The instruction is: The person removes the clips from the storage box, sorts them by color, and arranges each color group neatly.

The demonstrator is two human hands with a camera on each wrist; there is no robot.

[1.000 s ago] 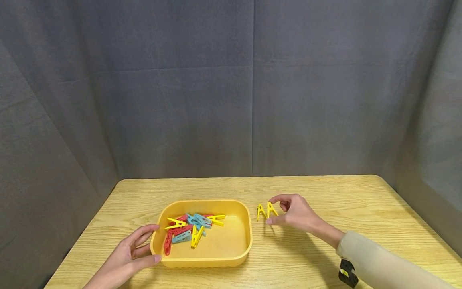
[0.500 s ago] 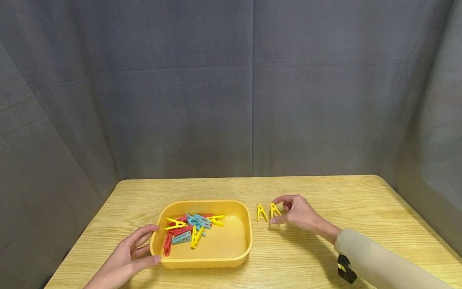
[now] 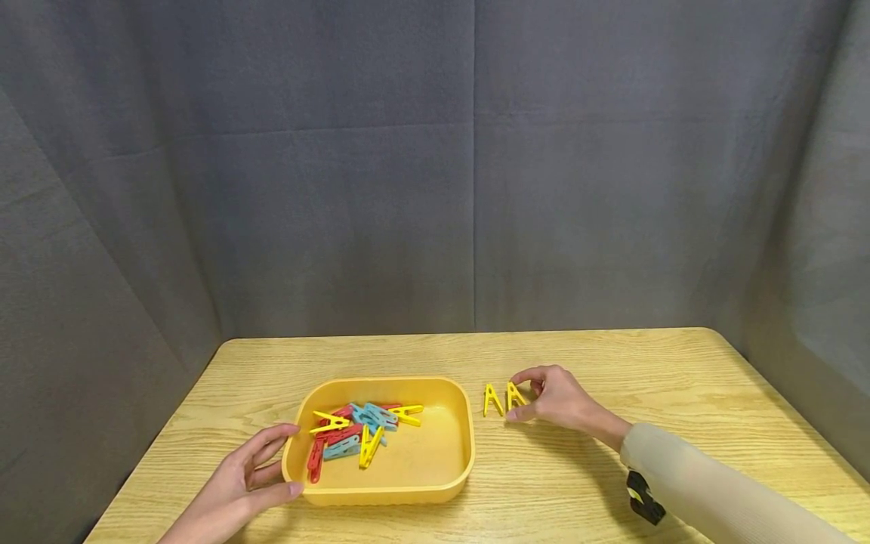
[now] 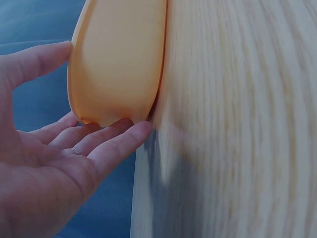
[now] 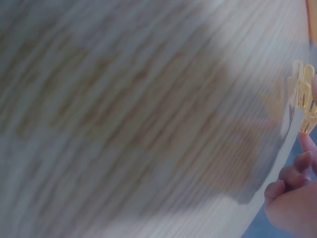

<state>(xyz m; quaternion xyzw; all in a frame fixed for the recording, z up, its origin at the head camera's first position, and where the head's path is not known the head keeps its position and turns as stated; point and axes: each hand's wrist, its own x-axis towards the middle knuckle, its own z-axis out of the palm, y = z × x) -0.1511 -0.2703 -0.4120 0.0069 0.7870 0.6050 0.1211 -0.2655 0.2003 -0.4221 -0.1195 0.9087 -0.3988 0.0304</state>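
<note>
In the head view my right hand (image 3: 556, 399) pinches a yellow clothespin (image 3: 513, 394) between thumb and index finger. Its legs point down towards the tabletop; whether they touch it I cannot tell. Close on its left stands another yellow clothespin (image 3: 492, 400), legs spread. My left hand (image 3: 238, 483) lies at the left end of a yellow plastic bin (image 3: 381, 495), thumb and fingers spread apart and touching it. The left wrist view has those fingertips (image 4: 141, 131) against the bin's end wall. Partly cut off in the right wrist view are the yellow clothespins (image 5: 303, 95).
Red clothespins (image 3: 316, 459), blue clothespins (image 3: 343, 447) and yellow clothespins (image 3: 370, 447) lie heaped in the bin's left half. The wood-grain table (image 3: 612, 355) ends at a grey curtain (image 3: 340, 227). A black wrist device (image 3: 644, 499) hangs under the right sleeve.
My right hand has shifted slightly right with its clothespin, then back a little left, opening a small gap beside the other clothespin. The left hand and the bin have stayed put.
</note>
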